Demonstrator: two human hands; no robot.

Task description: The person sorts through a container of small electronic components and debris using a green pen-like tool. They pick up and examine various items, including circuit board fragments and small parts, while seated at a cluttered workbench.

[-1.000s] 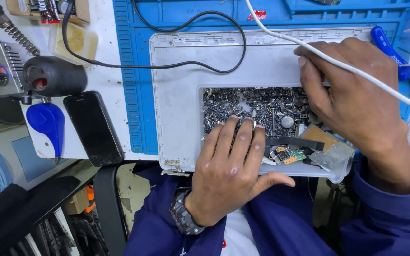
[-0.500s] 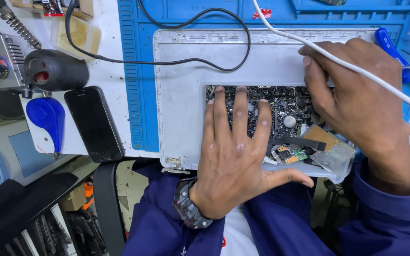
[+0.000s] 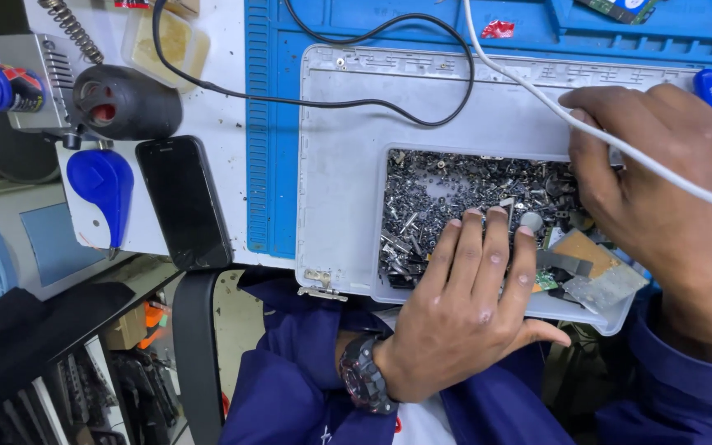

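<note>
I saw the tray [image 3: 348,165] at the frame's centre on the mat [image 3: 274,124], its lower right pocket holding loose screws [image 3: 455,185]. My left hand [image 3: 463,313] lay on them; my right hand [image 3: 661,198] sat at the right edge. A phone [image 3: 183,202] lay left of the mat.

A black phone [image 3: 183,202] lies at the bench's front-left edge. A blue mat [image 3: 272,124] covers the centre. A black cable [image 3: 306,100] crosses it.
</note>
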